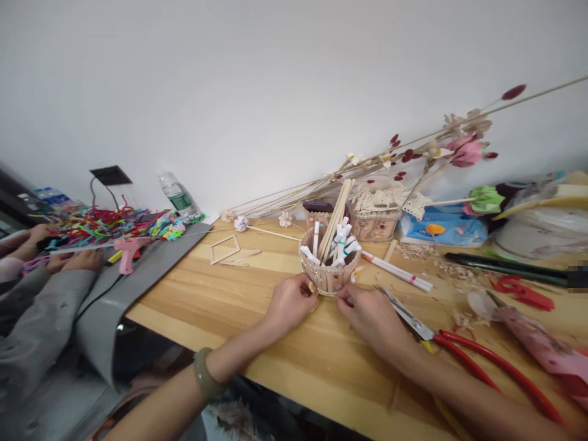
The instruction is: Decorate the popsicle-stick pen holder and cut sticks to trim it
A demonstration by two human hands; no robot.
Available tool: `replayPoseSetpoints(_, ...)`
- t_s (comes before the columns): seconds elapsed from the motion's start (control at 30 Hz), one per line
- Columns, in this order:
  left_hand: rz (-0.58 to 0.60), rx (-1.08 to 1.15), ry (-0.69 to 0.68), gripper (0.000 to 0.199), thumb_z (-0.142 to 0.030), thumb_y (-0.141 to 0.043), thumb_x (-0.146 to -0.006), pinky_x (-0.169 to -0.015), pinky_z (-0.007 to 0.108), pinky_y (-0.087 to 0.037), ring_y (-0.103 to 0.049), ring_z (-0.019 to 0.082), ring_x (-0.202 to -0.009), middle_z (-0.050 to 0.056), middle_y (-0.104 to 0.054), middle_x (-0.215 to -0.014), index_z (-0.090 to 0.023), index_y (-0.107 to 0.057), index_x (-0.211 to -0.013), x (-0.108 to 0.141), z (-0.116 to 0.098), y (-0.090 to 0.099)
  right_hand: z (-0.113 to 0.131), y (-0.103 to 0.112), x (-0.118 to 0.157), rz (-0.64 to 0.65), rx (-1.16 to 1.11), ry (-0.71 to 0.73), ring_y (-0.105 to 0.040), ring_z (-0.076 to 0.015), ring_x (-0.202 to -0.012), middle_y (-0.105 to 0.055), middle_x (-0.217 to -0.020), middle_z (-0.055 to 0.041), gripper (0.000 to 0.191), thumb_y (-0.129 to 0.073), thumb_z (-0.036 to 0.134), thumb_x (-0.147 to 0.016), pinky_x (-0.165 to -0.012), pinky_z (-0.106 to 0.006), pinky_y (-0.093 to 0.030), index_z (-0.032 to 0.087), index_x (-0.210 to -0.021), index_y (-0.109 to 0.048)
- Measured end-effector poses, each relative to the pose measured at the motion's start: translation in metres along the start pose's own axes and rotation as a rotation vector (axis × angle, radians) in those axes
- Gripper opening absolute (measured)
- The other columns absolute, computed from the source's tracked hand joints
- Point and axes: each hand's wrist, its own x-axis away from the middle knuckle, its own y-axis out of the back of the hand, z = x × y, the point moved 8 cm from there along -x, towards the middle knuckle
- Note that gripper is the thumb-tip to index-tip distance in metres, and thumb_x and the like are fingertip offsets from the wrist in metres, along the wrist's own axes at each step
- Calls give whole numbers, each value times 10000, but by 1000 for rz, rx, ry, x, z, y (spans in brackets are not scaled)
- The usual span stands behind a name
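Head view: wooden table [206, 306] across the middle and lower frame, pale wall behind. Small round basket [328, 280] stands upright just right of center, full of flat wooden sticks [337, 214] leaning up and right, plus white twisted pieces [342, 242].

Left hand [290, 301], center of frame, sits at the basket's lower left. Thumb and fingers bent in together, small pale bit at the fingertips; can't tell if they're clamped on it. Greenish bangle [204, 373] on that wrist. Right hand [367, 311], right of center, fingertips at the basket's lower right edge, thumb near index; can't tell whether they pinch anything.

Red-handled scissors [427, 332] lie just beside the right forearm, lower right. White pens [399, 271] right of the basket, wood shavings [425, 252] further right. Second basket [374, 225] behind the first, blue packet [443, 229] next to it. Dried flower stems [367, 164] slant to the upper right.

Left of center: stick diamond [223, 241] flat on the wood. Far left: gray mat [158, 260], pink glue gun [128, 255], heap of colorful fuzzy stems [98, 223], clear bottle [177, 195], co-worker's gray sleeve [43, 331].
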Motion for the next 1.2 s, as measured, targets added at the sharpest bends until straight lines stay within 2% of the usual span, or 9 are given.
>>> replayPoseSetpoints(0.23, 17, 41, 22, 51, -202, -585, -663, -588, 219, -430, -609, 142, -612, 22, -670, -661, -158, -606, -677, -6, 13, -3, -5, 0, 0, -10, -111, -41, -622, -152, -614, -681, -676, -30, 207, -464, 122, -815, -599, -219, -361, 163, -735, -650)
replayPoseSetpoints(0.47, 12, 105, 51, 46, -196, -621, -634, -565, 209, -423, -598, 137, -593, 20, -664, -629, -150, -615, -638, -8, 18, -2, -2, 2, 1, -37, -115, -40, -623, -181, -667, -691, -732, -58, 200, -473, 118, -802, -601, -243, -338, 160, -711, -646)
replayPoseSetpoints(0.7, 48, 242, 53, 76, -201, -630, -622, -558, 208, -401, -546, 119, -561, -14, -600, -578, -163, -565, -610, -5, 14, -3, -5, 3, 2, -7, -192, -64, -596, -183, -645, -662, -678, -46, 194, -459, 116, -778, -609, -251, -335, 165, -696, -627)
replayPoseSetpoints(0.97, 97, 518, 58, 204, -307, -630, -633, -590, 225, -407, -488, 108, -593, -14, -525, -627, -175, -474, -635, 24, -17, -4, 24, -7, 25, 209, -467, -37, -562, -133, -559, -598, -578, 20, 141, -417, 143, -727, -536, -214, -371, 188, -638, -518)
replayPoseSetpoints(1.1, 121, 619, 114, 306, -420, -659, -614, -572, 237, -409, -482, 113, -578, -16, -507, -608, -174, -480, -650, 44, -19, -10, 36, -12, 42, 231, -516, -43, -548, -149, -609, -610, -647, -2, 56, -462, 219, -705, -554, -235, -372, 195, -666, -494)
replayPoseSetpoints(1.2, 195, 649, 155, 357, -502, -599, -686, -613, 256, -433, -526, 137, -631, 27, -572, -655, -148, -569, -653, 65, -21, -15, 37, -15, 51, 235, -505, -30, -535, -164, -609, -609, -656, -11, 116, -452, 283, -730, -564, -259, -350, 198, -692, -521)
